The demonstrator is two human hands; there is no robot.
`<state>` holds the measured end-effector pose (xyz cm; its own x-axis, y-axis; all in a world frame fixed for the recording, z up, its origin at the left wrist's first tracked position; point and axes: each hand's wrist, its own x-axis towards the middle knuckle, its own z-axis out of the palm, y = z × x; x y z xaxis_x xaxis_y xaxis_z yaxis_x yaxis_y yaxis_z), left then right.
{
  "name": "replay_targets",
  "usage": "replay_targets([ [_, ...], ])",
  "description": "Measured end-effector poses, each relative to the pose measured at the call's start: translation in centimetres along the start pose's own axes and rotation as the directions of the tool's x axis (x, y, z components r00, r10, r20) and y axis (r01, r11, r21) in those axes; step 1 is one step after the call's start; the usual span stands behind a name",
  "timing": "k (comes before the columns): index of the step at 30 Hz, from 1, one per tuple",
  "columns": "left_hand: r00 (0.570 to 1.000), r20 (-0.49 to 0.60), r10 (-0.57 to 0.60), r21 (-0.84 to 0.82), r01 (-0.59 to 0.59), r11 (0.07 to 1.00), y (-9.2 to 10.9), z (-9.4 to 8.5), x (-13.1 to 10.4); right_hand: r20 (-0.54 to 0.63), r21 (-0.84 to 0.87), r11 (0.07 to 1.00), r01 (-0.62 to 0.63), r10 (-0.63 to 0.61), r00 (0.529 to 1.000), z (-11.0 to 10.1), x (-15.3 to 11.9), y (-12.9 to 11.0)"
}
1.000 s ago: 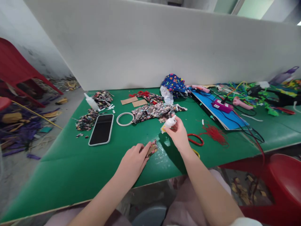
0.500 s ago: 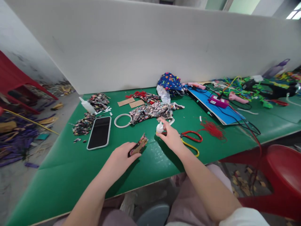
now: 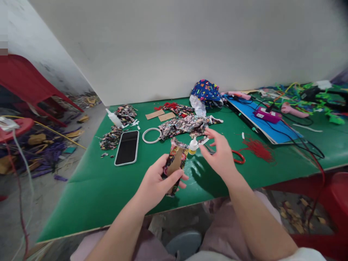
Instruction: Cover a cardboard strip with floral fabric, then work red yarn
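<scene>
My left hand point(image 3: 157, 181) is closed around a piece of dark floral fabric point(image 3: 184, 155) with a brown cardboard strip point(image 3: 175, 162) lying on it. To the right of this piece, a small white-capped bottle with a yellow label point(image 3: 193, 146) stands upright on the green table. My right hand point(image 3: 219, 154) is just right of the bottle, fingers apart and empty. Behind that hand, scissors show one red handle loop point(image 3: 239, 157); the rest is mostly hidden. Crumpled floral fabric point(image 3: 185, 126) lies beyond the bottle, beside a white ring point(image 3: 152, 135).
A phone point(image 3: 127, 148) lies left, near fabric scraps point(image 3: 111, 139) and a white nozzle bottle point(image 3: 114, 118). Two cardboard pieces point(image 3: 166, 116) lie farther back. Red threads point(image 3: 258, 148), a blue folder point(image 3: 261, 119) and a purple box with cables point(image 3: 268, 114) are right. A partition point(image 3: 174, 50) stands behind.
My right hand has let go of the small bottle, now standing on the table, and opened. My left hand has turned the fabric piece so its cardboard strip faces up. The view has shifted left.
</scene>
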<state>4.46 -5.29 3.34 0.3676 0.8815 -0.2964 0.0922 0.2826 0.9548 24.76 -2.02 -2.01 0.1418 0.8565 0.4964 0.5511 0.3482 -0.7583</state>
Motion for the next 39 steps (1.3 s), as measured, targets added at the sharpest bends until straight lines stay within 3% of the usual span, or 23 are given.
replay_targets([
  [2,1.0,-0.008,0.008,-0.024,-0.008,1.0,0.1,0.7,-0.3,-0.041,0.201,0.977,-0.071,0.081,0.996,-0.4,-0.4,-1.5],
  [4,1.0,-0.021,0.017,-0.056,-0.018,0.998,0.2,1.3,-0.6,0.121,0.499,0.848,-0.178,0.135,0.983,-0.2,-0.9,-2.9],
  [6,1.0,-0.005,0.026,-0.092,-0.026,0.995,0.2,1.8,-0.8,0.328,0.686,0.656,-0.315,0.108,0.938,0.4,-1.1,-4.2],
  [8,0.999,0.026,0.035,-0.118,-0.031,0.993,0.2,2.1,-1.0,0.456,0.749,0.49,-0.446,0.107,0.884,0.9,-1.0,-5.3],
  [10,0.999,0.039,0.037,-0.121,-0.032,0.992,0.2,2.3,-1.2,0.519,0.763,0.384,-0.52,0.116,0.847,1.1,-0.7,-6.1],
  [15,0.997,0.03,0.069,-0.045,-0.067,0.997,0.1,2.4,-1.4,0.6,0.762,0.289,-0.58,0.026,0.8,0.9,-0.5,-6.8],
  [21,0.997,0.013,0.074,-0.03,-0.073,0.997,0.2,2.3,-1.3,0.6,0.765,0.291,-0.575,0.003,0.8,0.7,-0.9,-6.7],
  [30,1.0,0.013,-0.023,-0.079,0.024,0.997,0.8,2.5,-2.2,0.561,0.733,0.425,-0.532,0.064,0.825,0.5,-0.9,-7.3],
  [39,0.993,0.05,-0.103,-0.164,0.11,0.98,1.1,2.5,-2.7,0.49,0.727,0.543,-0.42,0.019,0.872,0.6,-1.5,-6.7],
])
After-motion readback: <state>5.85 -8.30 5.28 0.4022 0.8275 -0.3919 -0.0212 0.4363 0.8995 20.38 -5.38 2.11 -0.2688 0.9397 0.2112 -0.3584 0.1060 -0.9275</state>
